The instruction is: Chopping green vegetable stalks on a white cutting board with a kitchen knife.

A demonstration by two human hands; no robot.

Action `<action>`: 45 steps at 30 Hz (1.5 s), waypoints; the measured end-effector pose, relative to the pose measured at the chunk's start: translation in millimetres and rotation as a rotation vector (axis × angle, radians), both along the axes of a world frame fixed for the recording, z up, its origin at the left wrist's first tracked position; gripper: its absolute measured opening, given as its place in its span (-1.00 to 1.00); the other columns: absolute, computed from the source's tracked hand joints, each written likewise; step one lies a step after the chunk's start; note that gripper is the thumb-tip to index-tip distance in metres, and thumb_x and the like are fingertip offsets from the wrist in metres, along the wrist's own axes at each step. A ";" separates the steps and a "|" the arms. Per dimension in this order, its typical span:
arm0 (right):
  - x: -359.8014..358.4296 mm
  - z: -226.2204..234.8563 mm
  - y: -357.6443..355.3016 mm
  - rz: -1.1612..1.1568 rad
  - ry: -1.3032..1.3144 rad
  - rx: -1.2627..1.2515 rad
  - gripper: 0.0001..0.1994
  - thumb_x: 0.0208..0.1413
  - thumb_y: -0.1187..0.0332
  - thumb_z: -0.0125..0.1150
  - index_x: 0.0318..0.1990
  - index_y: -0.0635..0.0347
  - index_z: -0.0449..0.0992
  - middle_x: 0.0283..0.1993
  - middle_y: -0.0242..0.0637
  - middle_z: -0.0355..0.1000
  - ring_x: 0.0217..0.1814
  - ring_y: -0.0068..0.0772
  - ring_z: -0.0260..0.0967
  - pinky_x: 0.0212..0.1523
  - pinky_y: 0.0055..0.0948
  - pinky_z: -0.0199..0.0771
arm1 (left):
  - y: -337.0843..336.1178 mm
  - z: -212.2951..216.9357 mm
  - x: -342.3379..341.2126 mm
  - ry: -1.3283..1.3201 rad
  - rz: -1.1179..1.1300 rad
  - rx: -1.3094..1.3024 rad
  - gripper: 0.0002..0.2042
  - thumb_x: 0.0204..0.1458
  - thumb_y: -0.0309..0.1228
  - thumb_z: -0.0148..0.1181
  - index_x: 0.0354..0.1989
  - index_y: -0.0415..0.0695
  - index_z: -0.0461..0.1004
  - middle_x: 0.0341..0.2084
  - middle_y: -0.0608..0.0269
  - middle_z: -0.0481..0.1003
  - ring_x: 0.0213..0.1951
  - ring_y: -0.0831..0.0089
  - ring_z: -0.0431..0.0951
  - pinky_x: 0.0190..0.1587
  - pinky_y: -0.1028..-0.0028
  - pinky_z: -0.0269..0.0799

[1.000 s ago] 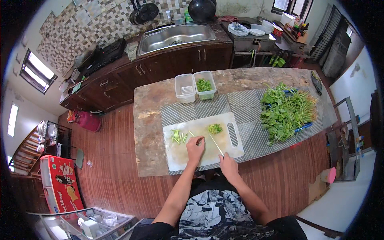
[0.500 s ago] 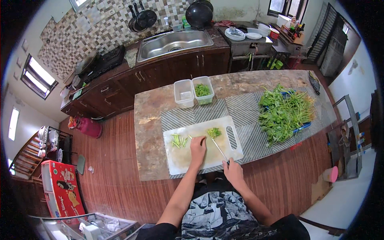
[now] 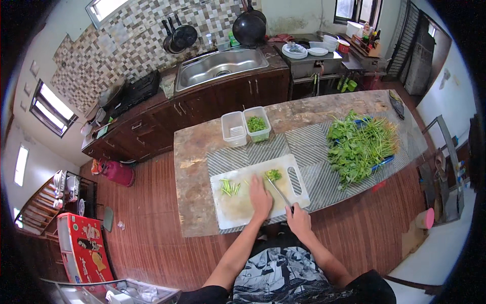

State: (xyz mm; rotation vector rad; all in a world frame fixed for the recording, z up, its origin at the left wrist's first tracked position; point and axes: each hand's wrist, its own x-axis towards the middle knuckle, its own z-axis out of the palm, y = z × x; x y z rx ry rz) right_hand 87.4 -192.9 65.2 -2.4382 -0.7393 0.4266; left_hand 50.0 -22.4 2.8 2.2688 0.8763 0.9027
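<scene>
My right hand (image 3: 298,220) is closed around the handle of a knife (image 3: 278,191), its blade slanting up and left over a white cutting board (image 3: 235,209). The blade's tip is by a small heap of chopped greens (image 3: 273,175). My left hand (image 3: 260,196) is over the middle of the board, left of the blade, with fingers stretched forward and a little blurred; no item shows in it. Several cut green stems (image 3: 230,188) lie at the board's left. Beyond the board, a clear plastic container (image 3: 257,135) holds chopped greens, beside another clear container (image 3: 234,138).
A large pile of leafy greens (image 3: 357,147) with roots lies on a blue tray (image 3: 383,163) at the table's right. The worn wooden table (image 3: 191,177) has grey striped mats (image 3: 324,187). A steel sink (image 3: 223,71) and counter stand beyond it.
My left hand has gone from bent, gathered fingers to stretched ones and shifted slightly right, nearer the blade. The right hand still holds the knife. The whole view has shifted slightly.
</scene>
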 end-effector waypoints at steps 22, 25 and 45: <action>7.3 -12.4 -15.1 -0.006 -0.055 -0.060 -0.58 0.33 -0.01 0.02 -0.24 0.24 0.42 -0.43 0.13 0.52 -0.33 0.28 0.51 -0.30 0.14 0.50 | 13.5 8.5 -1.3 0.320 0.022 0.134 -0.41 0.09 -0.44 0.00 0.34 -0.40 0.20 0.37 -0.29 0.14 0.45 -0.11 0.04 0.48 0.04 -0.12; 6.7 -6.6 -11.5 0.024 -0.046 -0.048 -0.57 0.33 -0.02 0.02 -0.25 0.25 0.42 -0.45 0.12 0.51 -0.35 0.28 0.51 -0.30 0.14 0.50 | 24.4 -3.2 7.4 0.272 -0.080 0.149 -0.39 0.17 -0.42 -0.02 0.40 -0.38 0.09 0.39 -0.26 0.12 0.44 -0.13 0.04 0.47 0.04 -0.11; 16.5 -13.0 -10.2 0.018 -0.173 0.066 -0.68 0.19 0.10 0.24 -0.16 0.21 0.48 -0.26 -0.02 0.54 -0.20 0.13 0.52 -0.24 0.02 0.50 | -2.8 12.4 -9.5 0.116 -0.626 0.184 -0.48 0.16 -0.15 0.13 0.31 0.06 0.38 0.46 -0.16 0.01 0.48 -0.14 -0.03 0.45 0.03 -0.06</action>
